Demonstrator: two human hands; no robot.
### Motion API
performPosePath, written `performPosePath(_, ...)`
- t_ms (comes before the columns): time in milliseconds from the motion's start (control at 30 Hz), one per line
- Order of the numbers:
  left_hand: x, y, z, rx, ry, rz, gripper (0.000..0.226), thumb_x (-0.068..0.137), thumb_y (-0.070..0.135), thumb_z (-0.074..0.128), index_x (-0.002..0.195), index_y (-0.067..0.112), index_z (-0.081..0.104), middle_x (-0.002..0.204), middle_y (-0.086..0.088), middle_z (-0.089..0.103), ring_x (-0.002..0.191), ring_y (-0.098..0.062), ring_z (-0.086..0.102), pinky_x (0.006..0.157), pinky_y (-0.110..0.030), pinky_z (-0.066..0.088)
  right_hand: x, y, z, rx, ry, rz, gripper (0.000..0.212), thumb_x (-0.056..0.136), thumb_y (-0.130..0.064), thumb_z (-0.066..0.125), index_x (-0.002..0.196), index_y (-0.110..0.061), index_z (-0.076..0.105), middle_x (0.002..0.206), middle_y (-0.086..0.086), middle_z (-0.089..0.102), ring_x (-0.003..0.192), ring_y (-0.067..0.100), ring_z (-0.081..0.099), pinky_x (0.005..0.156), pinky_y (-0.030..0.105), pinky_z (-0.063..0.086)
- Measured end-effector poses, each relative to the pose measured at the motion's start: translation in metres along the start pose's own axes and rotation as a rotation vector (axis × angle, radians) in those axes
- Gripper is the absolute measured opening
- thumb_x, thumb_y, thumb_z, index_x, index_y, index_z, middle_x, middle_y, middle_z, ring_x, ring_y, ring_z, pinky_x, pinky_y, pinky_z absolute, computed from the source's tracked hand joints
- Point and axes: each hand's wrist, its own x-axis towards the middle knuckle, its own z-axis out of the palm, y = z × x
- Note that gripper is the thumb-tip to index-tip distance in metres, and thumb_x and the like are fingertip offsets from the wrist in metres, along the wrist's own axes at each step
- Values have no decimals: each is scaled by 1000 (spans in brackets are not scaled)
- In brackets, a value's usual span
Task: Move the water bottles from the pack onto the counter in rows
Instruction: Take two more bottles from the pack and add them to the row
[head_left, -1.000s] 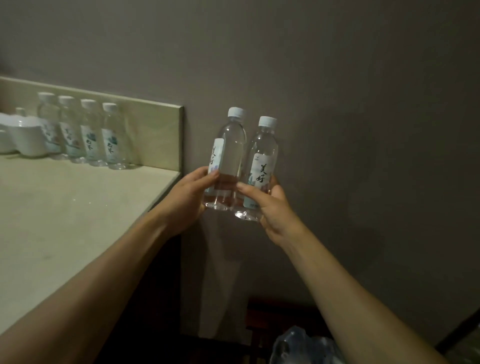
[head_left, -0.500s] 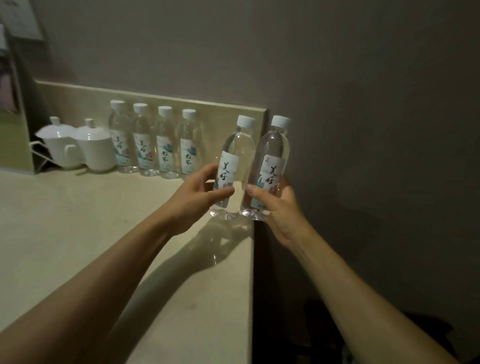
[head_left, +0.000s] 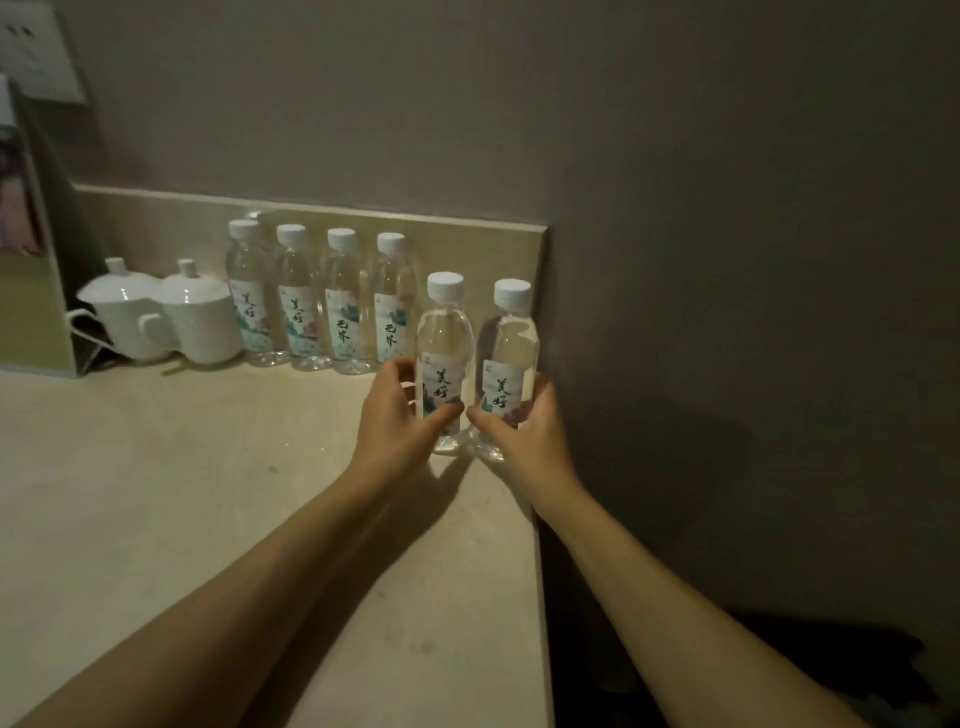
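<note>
Two water bottles stand upright side by side near the counter's (head_left: 156, 519) right edge, at about one o'clock from the middle of the view. The left bottle (head_left: 444, 343) is gripped low on its label by the left hand (head_left: 400, 423), thumb across the front and fingers curled round the far side. The right bottle (head_left: 506, 353) is gripped the same way by the right hand (head_left: 524, 441). The two bottles are just beside each other, nearly touching; whether their bases rest on the counter or hang just above it cannot be told.

Behind them, at eleven o'clock, a row of four bottles (head_left: 317, 301) with white caps stands against the low backsplash (head_left: 467, 244), with another cap partly showing behind the leftmost. Further left, at ten o'clock, two white lidded cups (head_left: 166, 317) sit touching each other. A grey wall (head_left: 727, 260) rises to the right.
</note>
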Motion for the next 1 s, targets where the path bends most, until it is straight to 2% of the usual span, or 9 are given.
performPosePath(100, 0, -2, 4, 43, -3, 29, 49, 80, 13, 79, 114, 26, 44, 98, 24, 54, 81, 21, 59, 62, 1, 46, 3, 3, -2, -27, 27, -1, 52, 76, -11, 79, 114, -25, 46, 92, -9, 61, 74, -14, 63, 57, 8, 49)
performPosePath(200, 1, -3, 3, 71, -30, 32, 50, 82, 15, 77, 117, 27, 42, 100, 26, 53, 83, 14, 59, 63, 0, 47, 5, 6, -3, -89, 8, 9, 55, 77, -17, 79, 121, -23, 47, 97, -12, 62, 81, -8, 66, 60, 9, 50)
performPosePath(267, 0, -4, 2, 114, -41, 36, 52, 82, 17, 77, 121, 25, 44, 108, 22, 55, 92, 5, 58, 67, -6, 48, 4, 9, -8, -179, -33, 27, 55, 78, -23, 78, 124, -20, 48, 106, -9, 64, 96, 2, 66, 62, 10, 51)
performPosePath(300, 1, -5, 1, 151, -46, 33, 54, 82, 18, 78, 125, 23, 45, 114, 16, 57, 98, 0, 57, 71, -9, 47, 3, 10, -11, -258, -62, 36, 56, 78, -27, 78, 126, -18, 49, 112, -5, 63, 105, 9, 65, 67, 13, 52)
performPosePath(400, 1, -8, -2, 299, -22, 4, 64, 78, 25, 81, 132, 16, 48, 126, 1, 58, 109, -15, 57, 82, -21, 48, -1, 13, -19, -649, -67, 66, 71, 75, -43, 75, 133, -17, 44, 127, 2, 52, 119, 20, 51, 93, 39, 51)
performPosePath(467, 2, -11, -2, 368, -11, 9, 62, 76, 30, 82, 128, 14, 54, 121, -2, 63, 106, -19, 60, 86, -32, 53, -4, 12, -19, -758, -2, 31, 69, 74, -47, 75, 129, -18, 46, 125, 2, 50, 119, 20, 47, 96, 44, 48)
performPosePath(533, 4, -14, 0, 387, -3, 14, 54, 75, 32, 82, 121, 16, 59, 114, -2, 66, 100, -20, 62, 85, -39, 55, -4, 13, -16, -719, 28, 5, 62, 74, -42, 77, 124, -18, 48, 122, 3, 52, 115, 21, 52, 93, 44, 51)
performPosePath(667, 10, -20, 0, 438, 14, 40, 48, 77, 36, 79, 118, 19, 60, 113, -1, 65, 98, -20, 62, 84, -43, 56, 4, 12, -10, -664, 45, 36, 59, 77, -33, 76, 127, -14, 50, 123, 5, 55, 114, 21, 57, 91, 43, 54)
performPosePath(1000, 32, -31, -3, 414, -22, 102, 52, 80, 37, 77, 124, 16, 60, 116, -4, 65, 98, -21, 61, 83, -36, 53, 18, 8, 8, -671, 123, 65, 52, 81, -25, 75, 124, -9, 51, 126, 10, 59, 114, 25, 59, 91, 42, 54)
